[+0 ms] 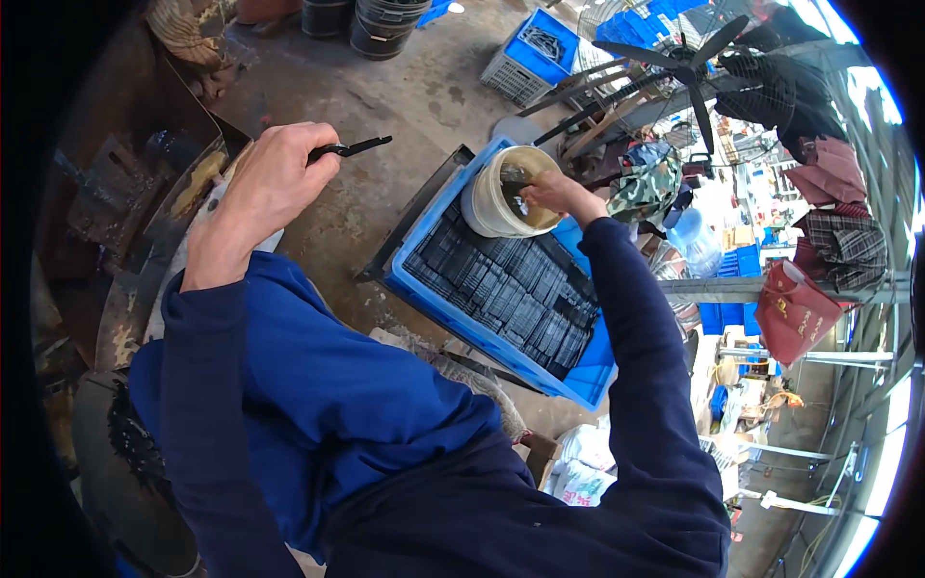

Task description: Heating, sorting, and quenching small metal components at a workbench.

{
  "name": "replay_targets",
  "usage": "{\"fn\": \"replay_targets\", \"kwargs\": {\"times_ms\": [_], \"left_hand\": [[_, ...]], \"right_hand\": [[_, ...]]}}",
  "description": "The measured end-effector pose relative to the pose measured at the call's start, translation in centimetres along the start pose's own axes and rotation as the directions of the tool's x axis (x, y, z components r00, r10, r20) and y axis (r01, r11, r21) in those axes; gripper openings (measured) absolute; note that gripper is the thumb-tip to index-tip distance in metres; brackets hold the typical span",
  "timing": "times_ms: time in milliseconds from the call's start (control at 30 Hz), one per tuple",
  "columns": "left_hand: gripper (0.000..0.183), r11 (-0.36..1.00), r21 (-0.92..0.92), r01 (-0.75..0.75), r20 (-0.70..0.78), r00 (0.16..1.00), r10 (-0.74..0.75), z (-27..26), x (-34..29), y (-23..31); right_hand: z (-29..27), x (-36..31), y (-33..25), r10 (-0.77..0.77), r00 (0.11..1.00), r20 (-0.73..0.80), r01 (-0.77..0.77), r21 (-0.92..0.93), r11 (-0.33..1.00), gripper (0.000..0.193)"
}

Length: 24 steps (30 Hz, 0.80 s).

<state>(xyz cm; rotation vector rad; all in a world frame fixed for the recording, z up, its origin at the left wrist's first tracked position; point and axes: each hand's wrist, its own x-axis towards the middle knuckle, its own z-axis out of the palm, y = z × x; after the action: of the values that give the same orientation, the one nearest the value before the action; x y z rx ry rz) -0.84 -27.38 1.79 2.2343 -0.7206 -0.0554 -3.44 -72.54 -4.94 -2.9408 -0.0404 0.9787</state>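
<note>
My left hand (279,173) is raised at the left, its thumb and fingers closed on a slim black piece (361,147) that narrows toward its free end. What kind of piece it is I cannot make out. My right hand (552,196) reaches over the rim into a cream plastic bucket (493,207). Its fingertips are hidden in the bucket near dark, murky contents, so whether they hold anything does not show. The bucket stands on neat rows of dark flat pieces (511,289) that fill a blue crate (472,332).
Behind the crate stand a large black fan (686,73) and a blue bin (541,46) on a grey crate. Black buckets (385,27) are at the far edge. Rusty machinery (125,202) borders my left side. A red bag (795,310) hangs at the right.
</note>
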Motion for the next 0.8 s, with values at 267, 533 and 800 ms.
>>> {"fn": "replay_targets", "kwargs": {"times_ms": [267, 533, 800], "left_hand": [[0.019, 1.0, -0.002, -0.001, 0.03, 1.0, 0.001, 0.3, 0.9, 0.0], [0.019, 1.0, 0.011, 0.015, 0.059, 0.998, -0.016, 0.7, 1.2, 0.0], [0.019, 0.999, -0.031, -0.039, 0.053, 0.998, 0.04, 1.1, 1.4, -0.5]], "right_hand": [[2.0, 1.3, 0.5, 0.154, 0.988, -0.023, -0.155, -0.171, 0.973, 0.045], [1.1, -1.0, -0.7, 0.106, 0.992, -0.074, -0.124, -0.313, 0.942, 0.042], [1.6, -9.0, 0.5, -0.124, 0.933, -0.337, 0.066, -0.179, 0.982, 0.037]]}}
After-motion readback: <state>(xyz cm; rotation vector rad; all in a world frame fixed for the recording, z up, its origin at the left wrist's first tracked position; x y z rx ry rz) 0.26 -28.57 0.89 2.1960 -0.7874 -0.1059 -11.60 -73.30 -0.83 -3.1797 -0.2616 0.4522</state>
